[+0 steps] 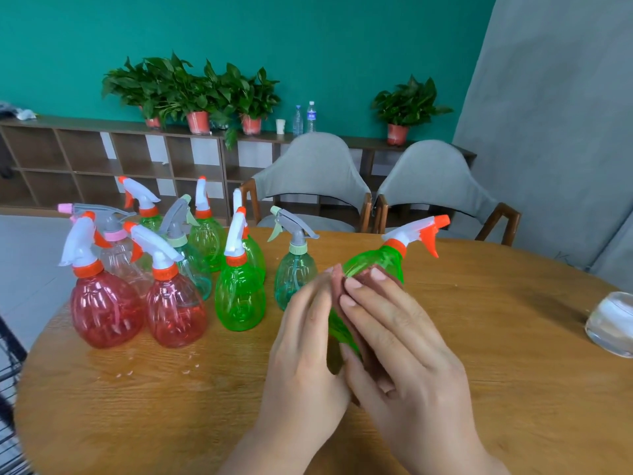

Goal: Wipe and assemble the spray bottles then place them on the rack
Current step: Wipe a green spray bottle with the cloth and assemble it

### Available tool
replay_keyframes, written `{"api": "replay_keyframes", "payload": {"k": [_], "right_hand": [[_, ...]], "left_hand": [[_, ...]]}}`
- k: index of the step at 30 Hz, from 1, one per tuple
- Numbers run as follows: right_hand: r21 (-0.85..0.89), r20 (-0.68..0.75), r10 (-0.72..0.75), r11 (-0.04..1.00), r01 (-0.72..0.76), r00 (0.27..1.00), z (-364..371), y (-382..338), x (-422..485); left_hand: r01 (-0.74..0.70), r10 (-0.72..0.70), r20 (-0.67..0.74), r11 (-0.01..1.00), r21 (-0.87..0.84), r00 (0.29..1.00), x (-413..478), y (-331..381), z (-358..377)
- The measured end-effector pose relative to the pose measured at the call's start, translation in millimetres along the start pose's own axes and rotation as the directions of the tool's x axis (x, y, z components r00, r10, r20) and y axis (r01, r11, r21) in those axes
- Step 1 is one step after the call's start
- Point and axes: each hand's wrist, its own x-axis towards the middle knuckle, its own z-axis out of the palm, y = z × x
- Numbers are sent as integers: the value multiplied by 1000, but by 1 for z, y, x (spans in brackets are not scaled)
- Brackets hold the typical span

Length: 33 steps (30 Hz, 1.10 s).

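We hold green spray bottle [373, 260] tilted, long axis 7-to-1 o'clock, nozzle [442, 221] at 1. Left hand [305, 337] wraps belly; right hand [404, 344], fingers [363, 296] clamped on cloth [368, 274], nearer neck.

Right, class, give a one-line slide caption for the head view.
The left hand and right hand hold a reddish cloth against a tilted green spray bottle at a wooden table.

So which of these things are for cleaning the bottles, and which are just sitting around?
For the job:
green bottle, held tilted in both hands
reddish cloth against it
left hand
right hand
standing spray bottles
wire rack, far left

Just there:
potted plants
water bottles
paper cup
chairs
glass bowl (use unclear)
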Motion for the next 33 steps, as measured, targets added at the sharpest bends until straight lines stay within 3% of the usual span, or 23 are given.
{"api": "replay_keyframes", "payload": {"k": [3, 8, 14, 16, 23, 28, 33], "right_hand": [[42, 58, 23, 999, -26, 998, -5, 5, 3], [140, 107, 327, 930, -340, 939, -20, 15, 18], [128, 103, 182, 973, -195, 978, -7, 0, 9], [195, 89, 210, 955, -224, 974, -5, 0, 9], [522, 42, 521, 716, -463, 853, 0, 1, 9], [629, 218, 633, 491, -603, 743, -3, -4, 6], [587, 132, 506, 653, -478, 853, -4, -14, 11]], "left_hand": [[-39, 40, -23, 999, 14, 999, -2, -5, 1], [-104, 105, -17, 994, 41, 994, -3, -2, 5], [37, -37, 9, 996, -75, 999, 3, -2, 0], [65, -63, 29, 993, -98, 998, 7, 1, -1], [210, -210, 21, 961, -181, 978, 10, 12, 4], [234, -246, -58, 957, -169, 967, 12, 19, 6], [214, -229, -89, 966, -145, 969, 17, 18, 2]]}}
